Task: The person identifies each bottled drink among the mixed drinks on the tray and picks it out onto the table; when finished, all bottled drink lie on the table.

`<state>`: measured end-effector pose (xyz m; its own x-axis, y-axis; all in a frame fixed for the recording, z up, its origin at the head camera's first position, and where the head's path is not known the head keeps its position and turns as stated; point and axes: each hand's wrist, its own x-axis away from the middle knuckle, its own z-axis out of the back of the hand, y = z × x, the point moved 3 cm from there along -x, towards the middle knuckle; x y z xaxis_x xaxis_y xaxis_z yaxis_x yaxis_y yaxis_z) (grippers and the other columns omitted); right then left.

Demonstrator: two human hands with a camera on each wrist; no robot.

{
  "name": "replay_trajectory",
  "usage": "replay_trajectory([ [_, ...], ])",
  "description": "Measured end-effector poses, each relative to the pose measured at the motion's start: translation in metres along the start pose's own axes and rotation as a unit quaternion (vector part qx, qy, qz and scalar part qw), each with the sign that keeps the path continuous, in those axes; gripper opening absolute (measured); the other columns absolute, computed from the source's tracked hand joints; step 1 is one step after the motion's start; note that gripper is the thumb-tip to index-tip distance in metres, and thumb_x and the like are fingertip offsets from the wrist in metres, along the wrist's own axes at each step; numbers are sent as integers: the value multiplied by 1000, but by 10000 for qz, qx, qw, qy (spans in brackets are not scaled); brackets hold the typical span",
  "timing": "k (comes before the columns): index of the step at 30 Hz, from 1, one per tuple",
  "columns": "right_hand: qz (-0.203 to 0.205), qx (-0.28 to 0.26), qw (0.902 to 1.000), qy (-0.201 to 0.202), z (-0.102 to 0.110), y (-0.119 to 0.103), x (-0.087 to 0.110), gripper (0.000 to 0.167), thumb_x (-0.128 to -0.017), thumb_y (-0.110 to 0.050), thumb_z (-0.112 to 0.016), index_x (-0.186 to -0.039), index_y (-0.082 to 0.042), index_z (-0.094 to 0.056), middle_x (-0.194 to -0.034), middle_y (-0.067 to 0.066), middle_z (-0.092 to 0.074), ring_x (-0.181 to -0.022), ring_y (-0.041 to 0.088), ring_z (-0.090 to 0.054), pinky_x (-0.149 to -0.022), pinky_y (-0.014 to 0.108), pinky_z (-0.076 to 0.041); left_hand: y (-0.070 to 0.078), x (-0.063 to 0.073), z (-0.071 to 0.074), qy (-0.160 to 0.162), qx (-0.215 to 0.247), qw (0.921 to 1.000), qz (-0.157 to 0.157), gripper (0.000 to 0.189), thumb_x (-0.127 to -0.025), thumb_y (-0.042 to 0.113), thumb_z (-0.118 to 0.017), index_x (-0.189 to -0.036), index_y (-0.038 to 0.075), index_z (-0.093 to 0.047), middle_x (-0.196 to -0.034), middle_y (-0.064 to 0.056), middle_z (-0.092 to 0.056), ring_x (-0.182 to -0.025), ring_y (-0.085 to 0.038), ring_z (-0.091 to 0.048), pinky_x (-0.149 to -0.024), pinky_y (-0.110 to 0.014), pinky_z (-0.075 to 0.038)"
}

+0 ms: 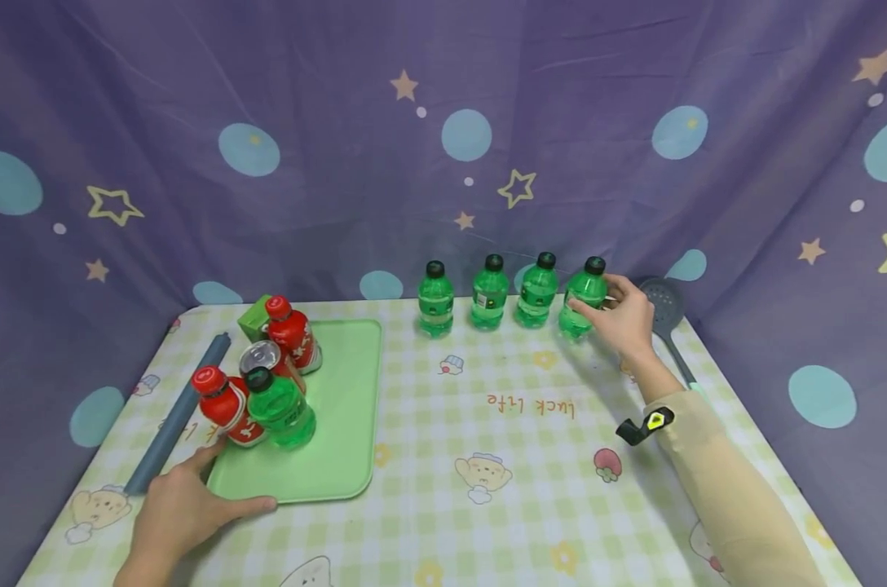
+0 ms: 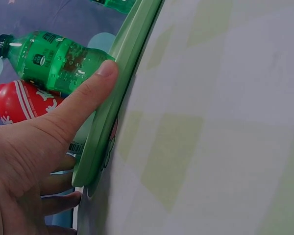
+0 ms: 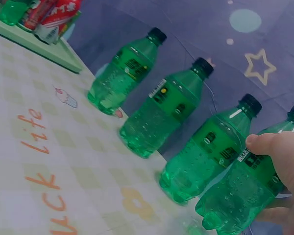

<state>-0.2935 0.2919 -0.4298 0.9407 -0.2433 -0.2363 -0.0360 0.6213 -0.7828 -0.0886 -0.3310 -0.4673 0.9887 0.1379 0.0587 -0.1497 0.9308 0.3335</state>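
Observation:
My right hand [image 1: 623, 316] pinches a green soda bottle [image 1: 580, 303] with a black cap, the rightmost in a row along the table's back. It leans a little; whether its base touches the table I cannot tell. Beside it stand three similar bottles, the nearest one [image 1: 537, 293] close by. My left hand [image 1: 183, 509] rests at the near left corner of the green tray [image 1: 341, 408], its thumb along the rim in the left wrist view. The tray bears a green bottle [image 1: 285, 414], two red bottles [image 1: 227, 405] and a drink can [image 1: 262, 359].
A green box [image 1: 254, 319] sits at the tray's far left corner, partly hidden. Left of the tray lies a long blue-grey rod [image 1: 179, 416]. A slotted spatula [image 1: 664, 306] lies behind my right hand. A purple curtain [image 1: 326, 204] hangs behind the checked tablecloth [image 1: 517, 522].

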Motion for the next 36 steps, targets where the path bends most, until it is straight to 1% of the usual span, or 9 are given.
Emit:
replay_trajectory([
  [7,-233,-125,9996,12,-2,1,-15,87,-88,-47,-87,-158,-10,-50,-144,22,-67,-128,40,-68,-108,55,-56,1,0,-1,85,10,9999,-62,140,-53,80,-93,-152,-9,-51,-139,-45,-55,-111,-67,-63,-86,-72,-55],
  [9,-263,-148,9995,-2,-4,2,-18,87,-89,-46,-86,-158,-10,-49,-147,23,-65,-131,42,-66,-123,58,-42,1,1,-1,94,11,9999,-59,140,-52,80,-93,-151,-9,-51,-139,-45,-56,-111,-66,-63,-86,-72,-55],
  [10,-274,-155,9995,-23,-5,2,-20,88,-89,-46,-86,-159,-10,-48,-148,24,-64,-133,43,-65,-126,59,-37,1,1,-1,86,10,10000,-46,140,-53,80,-93,-152,-9,-51,-140,-45,-55,-112,-67,-62,-87,-72,-55],
  [11,-274,-142,9995,-49,-6,4,-22,88,-90,-45,-86,-160,-9,-47,-150,24,-62,-134,44,-64,-130,61,-27,1,1,-1,77,6,10000,-31,140,-53,80,-92,-152,-9,-50,-140,-45,-55,-113,-67,-62,-87,-72,-55],
  [14,-264,-116,9995,-105,-9,6,-26,87,-92,-44,-84,-161,-8,-44,-152,27,-59,-137,47,-61,-134,65,-7,2,1,-1,77,22,10000,-35,140,-53,80,-92,-153,-8,-50,-141,-44,-55,-114,-67,-61,-88,-72,-55],
  [17,-263,-62,9996,-91,-11,9,-29,86,-93,-44,-82,-161,-7,-44,-152,28,-59,-137,47,-60,-133,63,-15,3,2,0,48,53,10000,-24,140,-53,80,-92,-154,-7,-49,-141,-44,-55,-115,-67,-61,-88,-72,-55],
  [22,-344,-59,9994,-60,-13,13,-32,86,-93,-43,-83,-161,-7,-43,-152,26,-60,-137,45,-61,-124,59,-39,4,4,1,74,24,10000,-7,140,-53,81,-92,-153,-7,-50,-140,-44,-56,-113,-66,-62,-87,-72,-55],
  [28,-447,-81,9989,-68,-13,17,-32,86,-94,-41,-82,-162,-8,-43,-152,25,-60,-138,44,-61,-119,58,-45,3,4,0,236,10,9997,-82,140,-50,81,-93,-151,-8,-53,-137,-44,-58,-110,-66,-64,-85,-71,-56],
  [36,-490,-63,9988,-67,-14,23,-32,89,-93,-48,-81,-162,-9,-41,-151,24,-61,-136,43,-62,-114,57,-51,3,3,-1,143,21,9999,-29,140,-51,81,-92,-152,-7,-51,-140,-44,-56,-113,-65,-63,-87,-71,-56],
])
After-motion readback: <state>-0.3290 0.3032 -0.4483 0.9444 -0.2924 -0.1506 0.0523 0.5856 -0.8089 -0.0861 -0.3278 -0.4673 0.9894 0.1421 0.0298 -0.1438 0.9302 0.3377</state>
